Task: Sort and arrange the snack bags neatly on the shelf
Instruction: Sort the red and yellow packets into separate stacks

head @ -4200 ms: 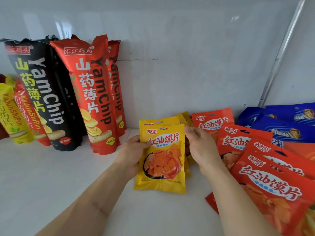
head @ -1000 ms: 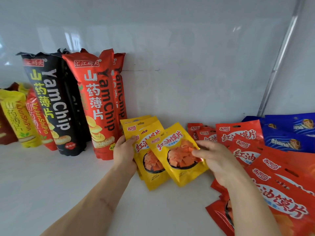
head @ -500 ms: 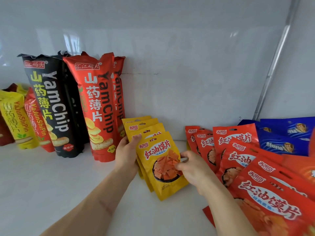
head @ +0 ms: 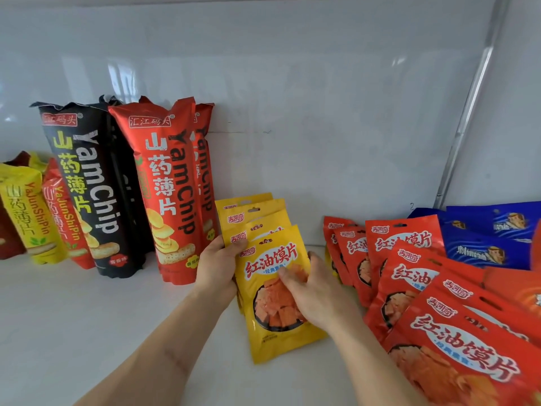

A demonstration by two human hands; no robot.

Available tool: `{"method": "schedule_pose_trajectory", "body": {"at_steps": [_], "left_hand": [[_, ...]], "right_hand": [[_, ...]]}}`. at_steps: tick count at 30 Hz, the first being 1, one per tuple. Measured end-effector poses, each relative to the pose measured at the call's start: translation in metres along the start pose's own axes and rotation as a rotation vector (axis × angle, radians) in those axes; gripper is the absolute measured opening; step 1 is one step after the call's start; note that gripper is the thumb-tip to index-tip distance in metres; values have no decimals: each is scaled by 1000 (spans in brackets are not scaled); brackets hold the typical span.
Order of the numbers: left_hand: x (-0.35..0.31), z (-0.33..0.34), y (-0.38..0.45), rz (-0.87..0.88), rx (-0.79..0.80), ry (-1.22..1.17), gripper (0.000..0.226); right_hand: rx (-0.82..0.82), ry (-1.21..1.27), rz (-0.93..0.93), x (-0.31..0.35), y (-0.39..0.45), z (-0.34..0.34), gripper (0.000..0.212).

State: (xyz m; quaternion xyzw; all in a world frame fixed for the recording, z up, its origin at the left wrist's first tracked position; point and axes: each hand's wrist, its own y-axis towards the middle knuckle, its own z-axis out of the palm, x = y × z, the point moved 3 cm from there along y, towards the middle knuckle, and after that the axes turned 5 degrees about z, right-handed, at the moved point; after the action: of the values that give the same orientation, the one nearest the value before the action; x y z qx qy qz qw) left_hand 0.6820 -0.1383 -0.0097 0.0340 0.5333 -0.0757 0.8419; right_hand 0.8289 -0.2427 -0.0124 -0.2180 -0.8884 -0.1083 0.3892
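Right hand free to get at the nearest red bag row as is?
Probably not yet: the right hand rests on the front yellow bag. The red bags lie just beside it, nothing between.

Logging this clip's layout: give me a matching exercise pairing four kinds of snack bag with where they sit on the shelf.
Things:
1. black bag
2. yellow packs
3. blue packs
4. red packs

Places:
A. far right, at the back
B. standing at left, against the wall
C. centre, between both hands
D. overlapping row, right of centre

Pairs: 1-B, 2-C, 3-A, 4-D
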Motion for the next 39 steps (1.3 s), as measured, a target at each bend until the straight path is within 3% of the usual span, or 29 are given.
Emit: {"method": "schedule_pose_trajectory", "body": {"at_steps": [6, 14, 20, 24, 30, 39], "left_hand": [[-20, 4, 19, -111, 37, 50, 18], [-13, -3, 56, -169, -7, 322, 9], [0, -17, 81, -26, -18, 801, 29], [0, -12, 78, 96, -1, 997, 38], [13, -20, 75, 194, 41, 1104, 74], [11, -16, 82, 288, 79, 1180, 80]], "right_hand": [[53, 261, 39, 12, 5, 13, 49], [-47, 87, 207, 26, 12, 46, 48], [-133, -179, 226, 31, 18, 66, 59], [-174, -244, 240, 32, 17, 72, 62], [-202, -273, 231, 30, 18, 75, 65], [-280, -291, 265, 39, 24, 85, 66]]}}
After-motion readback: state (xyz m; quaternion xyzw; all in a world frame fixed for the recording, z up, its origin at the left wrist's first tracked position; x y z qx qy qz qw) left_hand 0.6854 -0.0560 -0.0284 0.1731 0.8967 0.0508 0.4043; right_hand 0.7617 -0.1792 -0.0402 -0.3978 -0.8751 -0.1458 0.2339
